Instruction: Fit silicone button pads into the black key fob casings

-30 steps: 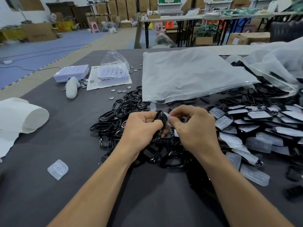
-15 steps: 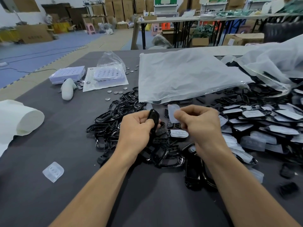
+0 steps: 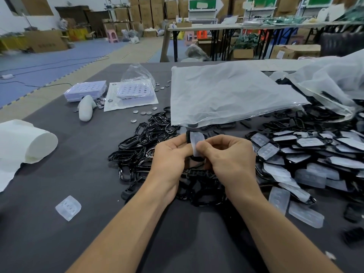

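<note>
Silicone button pad (image 3: pixel 197 141): translucent white, rounded oblong, moulded bumps; upright, pinched by right hand (image 3: pixel 228 154), close against held casing (image 3: pixel 188 137).
Held casing: glossy black, mostly hidden inside left hand (image 3: pixel 169 154).
Empty casings (image 3: pixel 145 140): open black frames, heaped on table (image 3: pixel 98 223) left of and beneath both hands.
Fitted casings (image 3: pixel 315 150): black shells with pads seated, heaped to the right.
Loose pad (image 3: pixel 68 207): flat on table, far left, alone.
Further loose pads (image 3: pixel 278 199): lying at near edge of right heap.

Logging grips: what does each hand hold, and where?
The left hand grips a black casing below its exposed top end; the right hand pinches a silicone pad at its lower part.
</note>
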The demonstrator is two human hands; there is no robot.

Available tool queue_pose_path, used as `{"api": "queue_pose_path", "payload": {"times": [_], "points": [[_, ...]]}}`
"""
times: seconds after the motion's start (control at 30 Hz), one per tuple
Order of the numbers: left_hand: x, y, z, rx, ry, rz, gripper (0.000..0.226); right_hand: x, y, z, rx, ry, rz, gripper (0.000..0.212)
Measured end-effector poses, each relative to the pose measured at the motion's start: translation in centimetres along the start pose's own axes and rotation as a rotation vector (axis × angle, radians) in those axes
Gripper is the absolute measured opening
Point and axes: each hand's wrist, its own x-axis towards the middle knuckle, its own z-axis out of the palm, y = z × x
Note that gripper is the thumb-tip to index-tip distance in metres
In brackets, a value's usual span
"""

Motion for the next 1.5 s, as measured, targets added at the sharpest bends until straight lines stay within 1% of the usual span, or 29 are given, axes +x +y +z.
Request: {"api": "queue_pose_path", "payload": {"times": [0.1, 0.23, 0.37, 0.53, 0.63, 0.73, 0.83, 0.97, 1.07, 1.13, 1.23, 1.33, 1.4, 1.5], "points": [[0.0, 0.3, -0.1, -0.104, -0.054, -0.080, 0.021, 0.1, 0.1, -0.2, -0.012, 0.014, -0.013, 0.014], [0.1, 0.5, -0.6, -0.169, -0.092, -0.102, 0.030, 0.4, 0.2, -0.5, -0.040, 0.033, -0.057, 0.013], [0.2, 0.4, -0.6, -0.229, -0.061, -0.138, 0.032, 0.8, 0.3, -0.9, -0.037, 0.012, -0.059, 0.014], [0.2, 0.4, -0.6, -0.237, -0.074, -0.173, 0.036, 1.0, 0.7, -1.0, -0.037, 0.002, -0.108, 0.016], [0.3, 0.6, -0.8, -0.242, -0.073, -0.209, 0.036, 1.1, 0.9, -0.9, -0.012, -0.044, -0.123, 0.014], [0.5, 0.7, -1.1, -0.229, -0.066, -0.247, 0.033, 1.4, 1.1, -0.8, 0.045, -0.102, -0.097, 0.014], [0.7, 0.8, -1.3, -0.189, -0.090, -0.243, 0.029, 1.6, 1.2, -0.8, 0.093, -0.148, -0.069, 0.017], [0.8, 0.8, -1.3, -0.177, -0.119, -0.221, 0.030, 1.8, 1.1, -1.1, 0.082, -0.169, -0.051, 0.015], [0.6, 0.6, -1.1, -0.146, -0.142, -0.198, 0.030, 1.7, 1.1, -1.1, -0.022, -0.110, -0.050, 0.008], [0.6, 0.4, -1.0, -0.142, -0.139, -0.188, 0.030, 1.5, 1.1, -0.9, -0.090, -0.050, -0.064, 0.007], [0.5, 0.4, -0.7, -0.139, -0.129, -0.172, 0.032, 1.3, 1.1, -0.6, -0.169, 0.029, -0.069, 0.013], [0.5, 0.3, -0.3, -0.140, -0.117, -0.150, 0.035, 1.2, 1.1, -0.4, -0.234, 0.059, -0.023, 0.018], [0.5, 0.1, 0.0, -0.156, -0.084, -0.129, 0.035, 1.2, 1.2, -0.3, -0.285, 0.052, 0.005, 0.029], [0.5, 0.1, 0.1, -0.154, -0.060, -0.090, 0.033, 1.4, 1.3, 0.0, -0.247, -0.017, 0.030, 0.027]]}}
